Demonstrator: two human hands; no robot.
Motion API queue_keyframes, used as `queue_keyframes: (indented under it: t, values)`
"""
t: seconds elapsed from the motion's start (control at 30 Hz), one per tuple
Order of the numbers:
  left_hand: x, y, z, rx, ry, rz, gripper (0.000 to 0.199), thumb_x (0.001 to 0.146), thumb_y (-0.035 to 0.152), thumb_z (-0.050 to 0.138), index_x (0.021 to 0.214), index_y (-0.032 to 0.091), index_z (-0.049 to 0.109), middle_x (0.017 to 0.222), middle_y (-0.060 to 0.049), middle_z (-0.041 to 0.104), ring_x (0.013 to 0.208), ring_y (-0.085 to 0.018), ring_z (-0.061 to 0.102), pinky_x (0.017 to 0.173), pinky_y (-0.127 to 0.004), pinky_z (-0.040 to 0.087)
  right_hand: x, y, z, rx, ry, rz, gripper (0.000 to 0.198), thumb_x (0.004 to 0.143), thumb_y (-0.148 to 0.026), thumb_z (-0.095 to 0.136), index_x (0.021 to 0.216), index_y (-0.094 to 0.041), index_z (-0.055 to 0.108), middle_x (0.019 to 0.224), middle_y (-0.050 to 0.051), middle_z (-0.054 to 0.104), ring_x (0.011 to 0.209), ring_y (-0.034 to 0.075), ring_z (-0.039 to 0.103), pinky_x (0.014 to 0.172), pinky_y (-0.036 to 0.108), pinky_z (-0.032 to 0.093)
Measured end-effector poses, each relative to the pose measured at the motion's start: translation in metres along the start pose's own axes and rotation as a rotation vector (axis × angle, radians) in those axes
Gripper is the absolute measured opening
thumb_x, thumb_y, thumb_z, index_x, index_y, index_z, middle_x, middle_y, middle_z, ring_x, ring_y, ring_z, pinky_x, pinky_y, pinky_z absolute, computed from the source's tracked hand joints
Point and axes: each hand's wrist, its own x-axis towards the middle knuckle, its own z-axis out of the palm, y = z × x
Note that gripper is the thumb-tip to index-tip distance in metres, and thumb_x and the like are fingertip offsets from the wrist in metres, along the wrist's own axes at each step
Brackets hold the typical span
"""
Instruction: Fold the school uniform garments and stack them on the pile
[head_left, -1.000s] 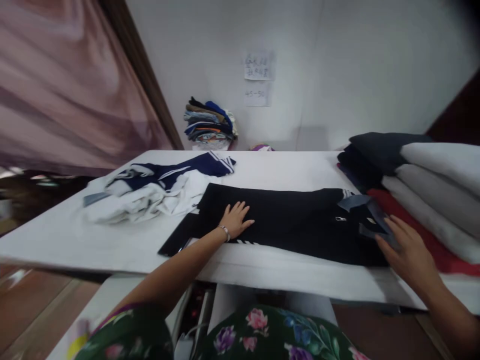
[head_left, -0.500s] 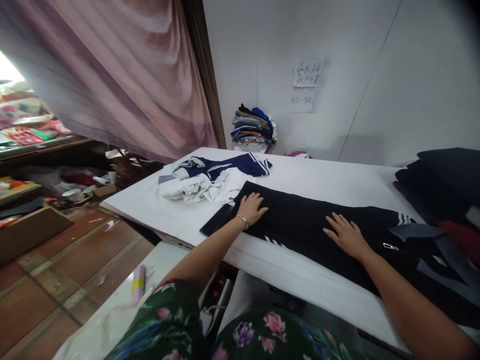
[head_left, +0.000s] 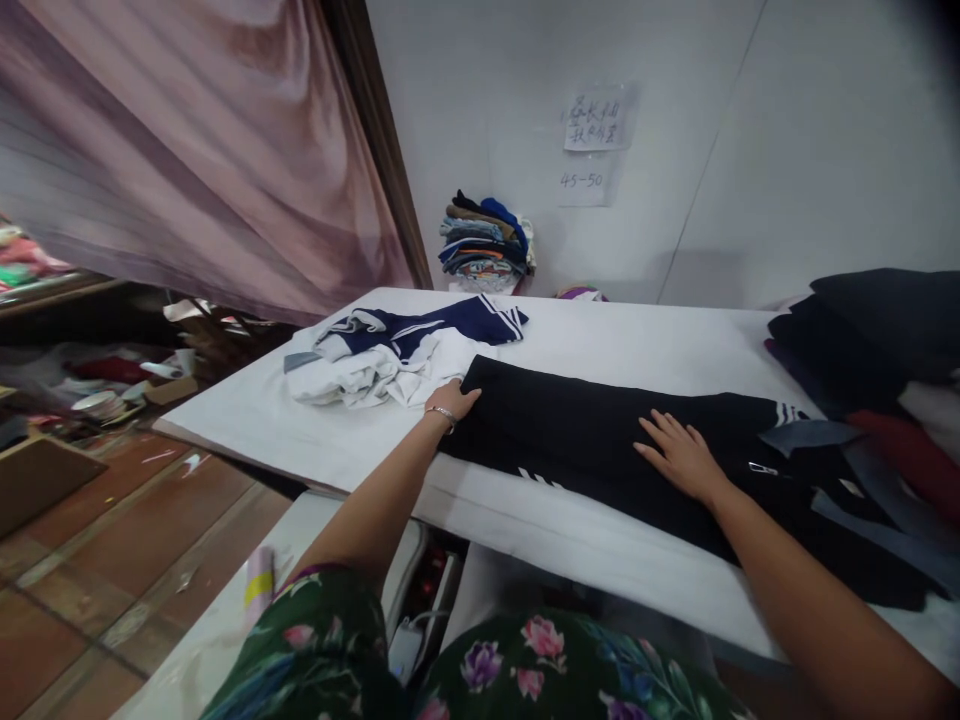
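A black top (head_left: 555,415) with white stripes and a grey-blue collar lies stretched out on the white table (head_left: 600,345), its collar toward the right. My left hand (head_left: 452,400) is at the garment's left end, thumb on top and fingers closed around the edge. Farther right, my right hand (head_left: 681,455) rests flat on the black cloth with the fingers spread. Just beyond my left hand, a crumpled white and navy garment (head_left: 390,365) lies on the tabletop, with white stripes on its navy part.
A stack of folded clothes (head_left: 486,245) stands at the back by the wall. Dark folded garments (head_left: 862,340) are piled at the right. Paper signs (head_left: 592,125) hang on the wall, and a pink curtain (head_left: 247,150) hangs at the left. A pink-and-yellow roll (head_left: 259,590) stands on a lower surface.
My left hand has moved left from lying on the cloth to the garment's left edge. The dark flat object beside that edge no longer shows. My right hand stays on the cloth.
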Motion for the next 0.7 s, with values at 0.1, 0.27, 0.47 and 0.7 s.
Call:
queue_keyframes:
  t: [0.1,0.27,0.47,0.7]
  values:
    - [0.015,0.005,-0.002,0.047,-0.078,-0.005,0.057,0.074,0.055,0.058,0.113,0.013,0.061,0.117,-0.016,0.065,0.106,-0.029,0.061,0.080,-0.032,0.047,0.000,-0.004,-0.005,0.013,-0.015,0.010,0.062,0.091,-0.060,0.025,0.140,-0.024,0.041,0.152,0.007,0.029,0.140,0.026,0.023,0.111,0.050,0.022]
    - [0.022,0.015,-0.009,0.071,-0.124,0.091,0.037,0.072,0.036,0.063,0.100,0.014,0.066,0.106,-0.014,0.069,0.098,-0.027,0.065,0.075,-0.029,0.048,0.000,-0.011,-0.019,0.041,-0.057,0.026,0.063,0.092,-0.059,0.026,0.141,-0.022,0.039,0.152,0.008,0.027,0.141,0.026,0.021,0.112,0.050,0.020]
    - [0.022,0.016,-0.021,0.026,0.015,0.126,0.041,0.072,0.036,0.062,0.104,0.012,0.059,0.097,-0.013,0.069,0.090,-0.029,0.065,0.071,-0.032,0.050,0.002,-0.014,-0.027,0.094,-0.079,0.035,0.065,0.092,-0.061,0.027,0.143,-0.023,0.036,0.153,0.009,0.025,0.142,0.026,0.018,0.112,0.049,0.016]
    - [0.030,0.023,-0.020,0.160,0.031,0.131,0.044,0.074,0.032,0.055,0.114,0.012,0.051,0.102,-0.019,0.067,0.093,-0.033,0.065,0.073,-0.037,0.050,0.002,-0.027,-0.029,0.152,-0.069,0.040,0.065,0.091,-0.060,0.028,0.145,-0.023,0.034,0.154,0.010,0.023,0.142,0.027,0.016,0.112,0.049,0.013]
